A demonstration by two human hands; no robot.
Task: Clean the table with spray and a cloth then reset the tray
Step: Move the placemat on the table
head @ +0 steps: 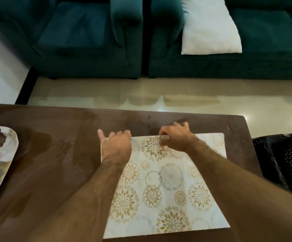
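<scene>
Both hands, left hand [116, 147] and right hand [175, 137], pinch the far edge of the white gold-flowered rectangular mat [166, 186] on the dark brown wooden table [54, 154].

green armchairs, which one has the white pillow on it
The right armchair, across the floor from the table's right end. The white pillow leans on its seat beside the armrest. The left armchair has a bare seat.
</scene>
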